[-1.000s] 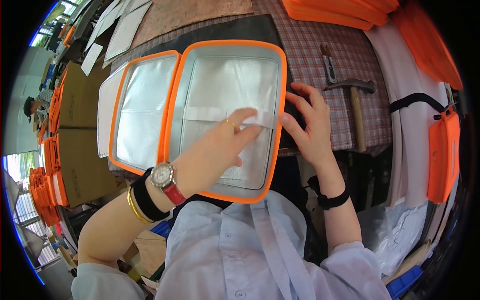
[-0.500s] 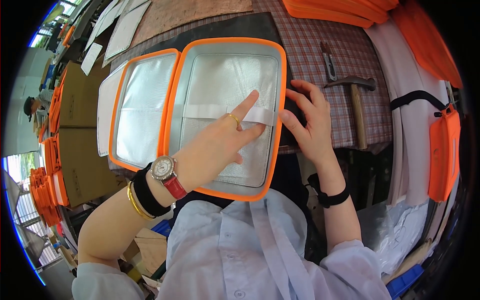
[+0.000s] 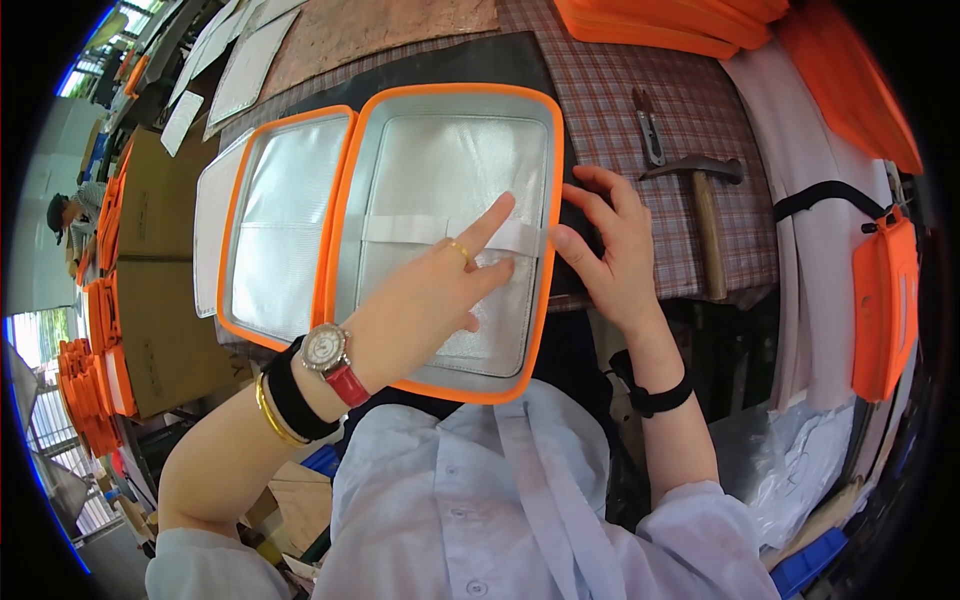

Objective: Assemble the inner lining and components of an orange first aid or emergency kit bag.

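An orange-edged case (image 3: 430,170) with a silvery lining lies unfolded toward the near left of the tabletop (image 3: 605,120), on a dark mat (image 3: 510,60), its deeper half reaching out past the near edge in front of the person. The shallower half (image 3: 280,225) lies to its left, joined along the long side. A pale band (image 3: 405,229) runs crosswise over the lining of the deeper half. The left hand (image 3: 410,295), palm down, reaches over the near part of that half, two fingers stretched out and spread across the band; its fingers are apart, though whether they press on the lining cannot be told. The right hand (image 3: 620,255) stands beside the deeper half's right side, thumb tip at the orange rim (image 3: 551,240), fingers curved and apart from the thumb, pinching nothing. To the right of this hand, toward the tabletop's right edge, a hammer (image 3: 708,225) lies with its wooden handle pointing to the near edge, and a slim metal hand tool (image 3: 650,135) lies just beyond its head. Orange pieces (image 3: 660,30) are stacked at the far right corner; a brown board (image 3: 390,28) lies along the far edge, with white panels (image 3: 250,75) near the far left corner.
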Motion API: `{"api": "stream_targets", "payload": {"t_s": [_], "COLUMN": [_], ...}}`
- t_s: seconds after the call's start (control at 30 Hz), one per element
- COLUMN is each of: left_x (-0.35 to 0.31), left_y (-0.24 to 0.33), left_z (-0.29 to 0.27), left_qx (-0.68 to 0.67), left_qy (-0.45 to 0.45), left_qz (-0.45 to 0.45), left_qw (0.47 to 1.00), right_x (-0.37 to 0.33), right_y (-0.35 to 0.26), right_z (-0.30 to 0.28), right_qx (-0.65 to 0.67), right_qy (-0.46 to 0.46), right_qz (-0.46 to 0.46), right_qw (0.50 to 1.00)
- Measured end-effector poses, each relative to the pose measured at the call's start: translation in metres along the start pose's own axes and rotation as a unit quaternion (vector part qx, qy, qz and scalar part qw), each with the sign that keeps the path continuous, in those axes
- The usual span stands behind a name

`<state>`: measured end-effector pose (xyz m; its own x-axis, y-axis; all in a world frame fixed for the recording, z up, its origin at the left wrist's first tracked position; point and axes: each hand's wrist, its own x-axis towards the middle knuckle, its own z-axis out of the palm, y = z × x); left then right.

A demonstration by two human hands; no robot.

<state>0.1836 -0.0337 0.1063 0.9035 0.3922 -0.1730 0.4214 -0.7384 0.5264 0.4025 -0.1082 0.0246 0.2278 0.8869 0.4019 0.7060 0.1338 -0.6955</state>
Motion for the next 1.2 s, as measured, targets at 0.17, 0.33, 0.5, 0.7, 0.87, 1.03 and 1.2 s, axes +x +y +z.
{"api": "stream_targets", "payload": {"t_s": [0.17,0.33,0.5,0.7,0.87,1.03,1.2], "left_x": [-0.005,-0.002,-0.003,0.05,0.081,0.092,0.087], "left_y": [0.0,0.002,-0.008,-0.011,-0.027,-0.04,-0.04], "left_z": [0.001,-0.002,-0.001,-0.017,-0.028,-0.034,-0.031], "left_qx": [-0.034,0.01,0.006,0.056,0.074,-0.047,-0.041], "left_qy": [0.043,-0.008,0.001,-0.02,-0.06,-0.15,-0.136], "left_qz": [0.001,-0.006,0.03,0.032,0.063,0.056,0.066], "left_qw": [0.998,1.0,1.0,0.998,0.993,0.986,0.988], "right_x": [0.0,-0.002,-0.002,-0.001,0.001,-0.001,-0.001], "right_y": [-0.003,-0.001,-0.001,-0.003,-0.002,-0.002,-0.004], "right_z": [0.0,0.0,0.0,-0.002,0.0,-0.001,-0.002], "right_qx": [-0.003,0.013,-0.002,0.004,0.012,0.002,0.007], "right_qy": [0.0,0.002,0.003,-0.006,-0.011,-0.014,-0.016], "right_qz": [-0.001,0.006,0.003,0.012,0.011,0.012,0.019], "right_qw": [1.0,1.0,1.0,1.0,1.0,1.0,1.0]}}
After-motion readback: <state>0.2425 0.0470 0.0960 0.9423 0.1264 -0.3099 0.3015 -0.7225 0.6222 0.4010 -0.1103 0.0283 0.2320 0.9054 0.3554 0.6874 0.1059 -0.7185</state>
